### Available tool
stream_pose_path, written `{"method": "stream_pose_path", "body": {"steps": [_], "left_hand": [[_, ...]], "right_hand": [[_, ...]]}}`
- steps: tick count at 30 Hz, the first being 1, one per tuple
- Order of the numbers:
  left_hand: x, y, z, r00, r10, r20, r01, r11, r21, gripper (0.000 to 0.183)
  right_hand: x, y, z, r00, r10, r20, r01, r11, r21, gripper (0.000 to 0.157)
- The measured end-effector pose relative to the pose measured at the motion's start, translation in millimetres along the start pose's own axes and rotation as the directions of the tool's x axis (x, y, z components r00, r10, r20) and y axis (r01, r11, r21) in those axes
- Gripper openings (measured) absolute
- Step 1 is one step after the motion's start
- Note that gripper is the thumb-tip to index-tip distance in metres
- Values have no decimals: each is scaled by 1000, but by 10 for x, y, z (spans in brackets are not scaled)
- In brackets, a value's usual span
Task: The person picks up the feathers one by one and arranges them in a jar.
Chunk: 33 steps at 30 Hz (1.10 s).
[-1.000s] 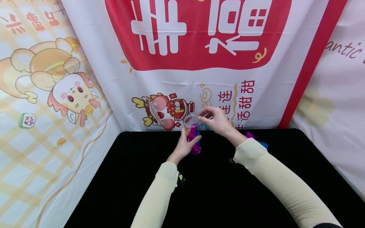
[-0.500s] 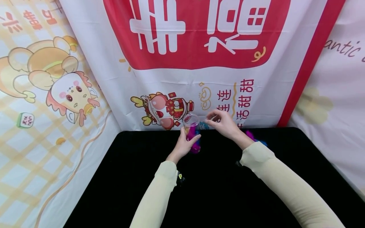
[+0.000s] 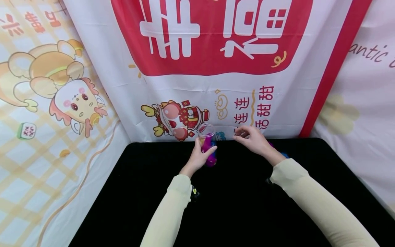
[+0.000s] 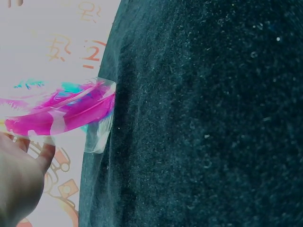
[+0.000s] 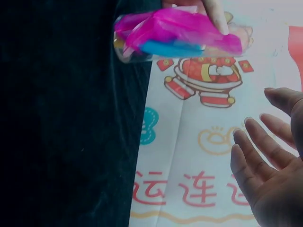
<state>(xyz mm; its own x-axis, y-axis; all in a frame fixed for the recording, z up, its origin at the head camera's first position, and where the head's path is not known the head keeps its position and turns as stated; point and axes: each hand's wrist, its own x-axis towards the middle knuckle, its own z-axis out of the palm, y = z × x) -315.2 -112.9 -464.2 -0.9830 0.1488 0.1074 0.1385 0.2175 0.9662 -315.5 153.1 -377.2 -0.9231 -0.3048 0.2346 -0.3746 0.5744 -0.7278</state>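
My left hand (image 3: 197,159) grips a clear, open-topped plastic cylinder (image 3: 207,129) near the far edge of the black table. Magenta and blue feathers (image 5: 165,28) fill much of it, seen through its wall in both wrist views. Over the table's back edge, to the right of the cylinder and apart from it, is my right hand (image 3: 253,139). Its fingers (image 5: 258,146) are loosely bent with nothing between them in the right wrist view. In the left wrist view, part of the left hand (image 4: 21,177) shows below the magenta feather.
More magenta and blue stuff (image 3: 284,155) lies at the table's back right, partly hidden behind the right forearm. A printed white and red cloth (image 3: 172,85) hangs behind the black table (image 3: 234,199). Patterned cloths flank both sides.
The right hand has drawn away from the cylinder's rim, moving right and slightly down. My left hand keeps the cylinder in nearly the same place.
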Motion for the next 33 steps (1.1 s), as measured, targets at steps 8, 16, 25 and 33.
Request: {"method": "stream_pose_path", "body": {"steps": [8,16,25,33], "left_hand": [[2,1,0,1000,0,0,0,1000,-4,69],[-5,5,0,1000,1,-5,-1,1000,4,70],[-18,3,1,1000,-16,-7,16,1000,6,72],[-10,3,3,1000,-16,-6,16,1000,14,73]], "right_hand": [[-96,192,-112,998,67,-2,-67,998,-19,28],[-162,365,-184,997,62,-37,-65,996,-69,25],[-228,514,-252,993,110,-34,-112,990,-84,27],[-296,659,-295,992,112,-64,-118,987,-109,24]]}}
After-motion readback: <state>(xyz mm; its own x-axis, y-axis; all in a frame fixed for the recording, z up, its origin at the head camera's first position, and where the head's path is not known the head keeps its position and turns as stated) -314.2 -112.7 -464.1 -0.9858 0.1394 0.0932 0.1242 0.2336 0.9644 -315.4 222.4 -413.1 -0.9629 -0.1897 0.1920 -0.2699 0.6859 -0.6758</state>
